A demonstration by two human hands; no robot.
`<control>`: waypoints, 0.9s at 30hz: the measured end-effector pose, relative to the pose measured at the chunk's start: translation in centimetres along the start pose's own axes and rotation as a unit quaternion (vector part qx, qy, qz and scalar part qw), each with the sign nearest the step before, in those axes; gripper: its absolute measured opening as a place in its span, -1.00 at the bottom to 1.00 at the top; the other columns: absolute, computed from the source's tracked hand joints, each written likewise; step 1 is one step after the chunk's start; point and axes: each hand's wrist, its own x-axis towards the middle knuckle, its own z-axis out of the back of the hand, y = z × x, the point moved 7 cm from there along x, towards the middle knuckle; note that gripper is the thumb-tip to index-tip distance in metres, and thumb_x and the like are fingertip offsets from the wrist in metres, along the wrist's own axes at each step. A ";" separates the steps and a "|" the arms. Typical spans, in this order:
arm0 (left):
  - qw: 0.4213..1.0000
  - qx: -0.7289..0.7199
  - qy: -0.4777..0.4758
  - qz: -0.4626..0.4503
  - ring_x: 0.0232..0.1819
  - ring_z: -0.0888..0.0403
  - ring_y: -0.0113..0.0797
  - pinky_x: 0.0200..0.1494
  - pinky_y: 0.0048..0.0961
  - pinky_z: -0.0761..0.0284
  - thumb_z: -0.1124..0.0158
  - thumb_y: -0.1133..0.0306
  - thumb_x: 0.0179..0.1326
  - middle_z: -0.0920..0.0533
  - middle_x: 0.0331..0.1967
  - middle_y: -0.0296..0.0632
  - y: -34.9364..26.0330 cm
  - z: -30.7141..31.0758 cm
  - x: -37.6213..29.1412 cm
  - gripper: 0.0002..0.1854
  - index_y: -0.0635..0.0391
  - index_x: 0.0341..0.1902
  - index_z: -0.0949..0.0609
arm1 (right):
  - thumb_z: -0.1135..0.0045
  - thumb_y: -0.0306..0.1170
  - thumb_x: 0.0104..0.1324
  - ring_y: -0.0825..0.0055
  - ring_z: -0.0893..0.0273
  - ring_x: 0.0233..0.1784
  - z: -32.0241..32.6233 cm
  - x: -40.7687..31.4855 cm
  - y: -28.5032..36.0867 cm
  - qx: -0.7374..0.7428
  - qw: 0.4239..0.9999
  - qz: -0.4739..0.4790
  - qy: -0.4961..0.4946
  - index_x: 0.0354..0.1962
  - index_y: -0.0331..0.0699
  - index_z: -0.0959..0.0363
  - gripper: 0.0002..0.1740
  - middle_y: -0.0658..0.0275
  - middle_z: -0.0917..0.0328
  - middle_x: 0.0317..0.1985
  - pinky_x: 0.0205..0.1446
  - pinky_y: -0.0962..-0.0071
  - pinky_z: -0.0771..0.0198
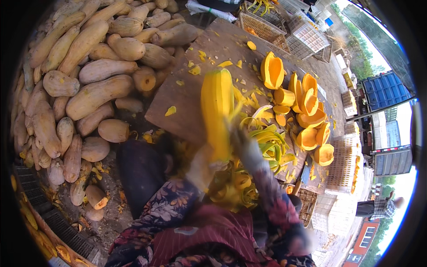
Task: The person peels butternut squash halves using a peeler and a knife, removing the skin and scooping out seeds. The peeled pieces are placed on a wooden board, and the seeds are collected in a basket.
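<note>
A long, mostly peeled yellow squash [217, 110] leans over the near side of the brown board, with its far end raised. My left hand [201, 165], in a pale glove, holds the squash by its near end. My right hand [247, 150], gloved and blurred by motion, is against the squash's right side. It grips a small dark peeling tool [229, 125], whose shape is too blurred to make out. A loose strip of peel [238, 108] stands out beside it. Curled green-yellow peels [270, 143] are heaped to the right of my right hand, and more lie below both hands.
Unpeeled tan squashes [100, 93] are piled on the left. Hollowed orange squash halves [310, 116] and cut pieces stand on the board [180, 96]'s right side. A broad-bladed knife [305, 173] lies at its right edge. Plastic crates [340, 163] stand beyond; a person [380, 207] stands far right.
</note>
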 end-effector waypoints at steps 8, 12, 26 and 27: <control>0.998 0.006 -0.053 -0.041 -0.43 -0.56 -0.34 -0.28 -0.24 -0.54 -0.24 0.03 0.44 -0.69 -0.13 -0.22 -0.6 0.2 0.2 -0.56 0.01 0.23 -0.55 | -0.09 -0.56 0.23 -0.11 -0.58 0.22 0.9 -14.3 4.1 -0.145 0.934 0.327 -0.010 0.46 -0.25 -0.25 -0.20 -0.11 -0.29 0.44 0.17 0.14 -0.62; 0.998 -0.013 0.052 -0.021 -0.34 -0.63 -0.31 -0.23 -0.23 -0.59 -0.25 0.04 0.44 -0.69 -0.09 -0.22 -0.3 -0.5 0.5 -0.56 0.01 0.24 -0.55 | -0.03 -0.08 0.54 -0.17 -0.67 -0.18 7.1 2.1 -0.1 0.148 0.985 -0.059 -0.065 0.30 -0.34 -0.33 -0.41 -0.17 -0.63 -0.42 -0.09 0.06 -0.51; 0.987 0.112 -0.086 -0.082 -0.11 -0.67 -0.29 -0.26 -0.37 -0.66 -0.18 0.09 0.50 -0.63 0.06 -0.19 -1.2 -1.7 -0.5 -0.48 0.03 0.43 -0.46 | -0.06 -0.31 0.49 -0.22 -0.64 -0.20 -0.7 -13.6 1.1 0.079 0.988 -0.112 0.069 0.32 -0.19 -0.29 -0.51 -0.15 -0.63 -0.06 -0.17 -0.08 -0.57; 0.984 0.125 -0.084 -0.092 -0.13 -0.68 -0.30 -0.27 -0.38 -0.67 -0.16 0.10 0.51 -0.62 0.06 -0.19 -1.5 -1.8 -0.6 -0.48 0.04 0.43 -0.45 | -0.07 -0.28 0.50 -0.14 -0.67 -0.23 -1.2 -15.7 1.7 0.066 0.987 -0.098 0.109 0.37 -0.19 -0.27 -0.46 -0.12 -0.64 -0.13 -0.17 0.02 -0.58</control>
